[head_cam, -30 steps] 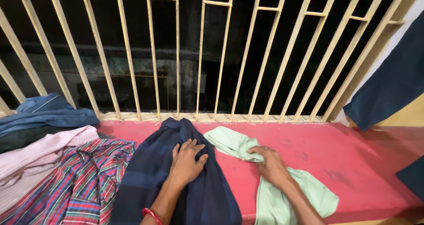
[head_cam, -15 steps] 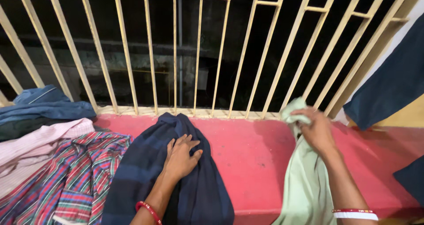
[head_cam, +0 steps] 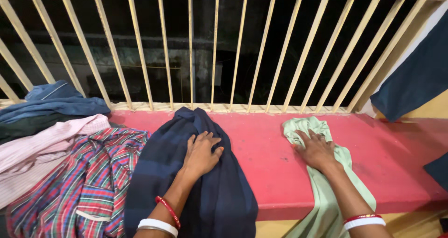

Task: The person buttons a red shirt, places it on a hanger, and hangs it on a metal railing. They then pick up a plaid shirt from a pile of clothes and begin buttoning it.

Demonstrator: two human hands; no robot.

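While the red ledge (head_cam: 270, 163) below the cream window grille (head_cam: 242, 46) is being used as a place for clothes, two garments are being pressed down on it. The dark navy checked cloth (head_cam: 158, 172) is being held flat by the left hand (head_cam: 200, 155), which is lying open on it with the fingers spread apart; nothing is being clamped. This cloth is lying in the middle of the ledge, with its lower part hanging over the front edge. The pale green garment (head_cam: 347, 161) is being pressed by the right hand (head_cam: 316, 149), also open, palm down, fingers apart. It is lying on the right part of the ledge, well apart from the navy cloth, and its lower end is hanging over the edge too. Red and white bangles (head_cam: 161, 217) are being worn on both wrists. Just beside the navy cloth, on the left, a red plaid shirt (head_cam: 88, 182) is lying, then a pink striped shirt (head_cam: 42, 154), and a blue garment (head_cam: 51, 102) near the grille. A dark blue cloth (head_cam: 415, 74) is hanging at the right.
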